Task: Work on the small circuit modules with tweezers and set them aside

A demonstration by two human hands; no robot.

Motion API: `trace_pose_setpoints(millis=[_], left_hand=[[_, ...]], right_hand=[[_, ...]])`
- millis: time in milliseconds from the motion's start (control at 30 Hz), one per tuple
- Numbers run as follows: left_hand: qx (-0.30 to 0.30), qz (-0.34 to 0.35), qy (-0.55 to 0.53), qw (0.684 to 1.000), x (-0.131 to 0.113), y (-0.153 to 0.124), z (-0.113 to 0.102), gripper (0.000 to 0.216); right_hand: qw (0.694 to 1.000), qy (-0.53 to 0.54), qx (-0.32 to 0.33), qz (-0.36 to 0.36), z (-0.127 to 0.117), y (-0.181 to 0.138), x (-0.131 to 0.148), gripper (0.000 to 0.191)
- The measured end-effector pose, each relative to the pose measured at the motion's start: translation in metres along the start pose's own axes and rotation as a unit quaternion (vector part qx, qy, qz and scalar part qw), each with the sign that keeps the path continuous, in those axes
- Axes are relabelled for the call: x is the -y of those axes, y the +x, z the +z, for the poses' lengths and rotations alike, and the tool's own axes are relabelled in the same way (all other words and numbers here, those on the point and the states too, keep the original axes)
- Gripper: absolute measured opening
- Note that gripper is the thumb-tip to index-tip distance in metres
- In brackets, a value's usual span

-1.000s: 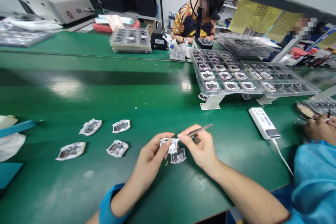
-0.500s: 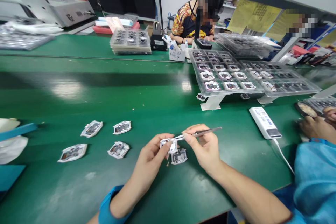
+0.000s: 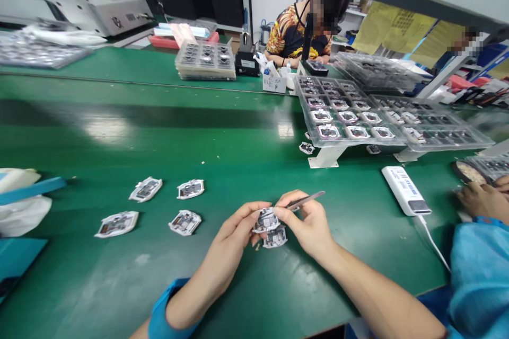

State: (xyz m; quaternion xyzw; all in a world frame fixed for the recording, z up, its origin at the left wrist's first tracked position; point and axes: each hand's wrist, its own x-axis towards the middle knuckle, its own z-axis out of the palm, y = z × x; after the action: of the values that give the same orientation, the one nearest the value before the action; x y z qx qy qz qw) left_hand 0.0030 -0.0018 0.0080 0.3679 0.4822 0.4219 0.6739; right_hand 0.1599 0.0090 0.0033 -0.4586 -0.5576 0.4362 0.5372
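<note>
My left hand pinches a small circuit module with white backing against the fingertips of my right hand. My right hand grips slim metal tweezers, their tips hidden at the module. A matching module lies on the green bench mat directly under my fingers, touching neither hand as far as I can tell. Several more lie to the left, apart from my hands.
Clear plastic trays of modules stand on white supports ahead right. A white power bank with a cable lies right of my hands. A co-worker's hand in a blue sleeve works at far right. Another person sits across the bench.
The held module has turned, now showing its dark circuit side. The tweezers have swung back toward my right hand. The whole view has shifted slightly.
</note>
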Motion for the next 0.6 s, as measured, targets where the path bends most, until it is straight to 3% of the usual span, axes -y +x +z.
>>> trace_pose_setpoints(millis=[233, 600], left_hand=[[0.005, 0.005, 0.032, 0.999, -0.0016, -0.0005, 0.0005, 0.035], [0.019, 0.030, 0.069, 0.997, 0.0026, -0.0016, -0.0013, 0.026]], right_hand=[[0.997, 0.027, 0.023, 0.066, -0.0018, 0.0021, -0.0007, 0.015], [0.998, 0.004, -0.023, 0.057, 0.0002, -0.0005, 0.0023, 0.013]])
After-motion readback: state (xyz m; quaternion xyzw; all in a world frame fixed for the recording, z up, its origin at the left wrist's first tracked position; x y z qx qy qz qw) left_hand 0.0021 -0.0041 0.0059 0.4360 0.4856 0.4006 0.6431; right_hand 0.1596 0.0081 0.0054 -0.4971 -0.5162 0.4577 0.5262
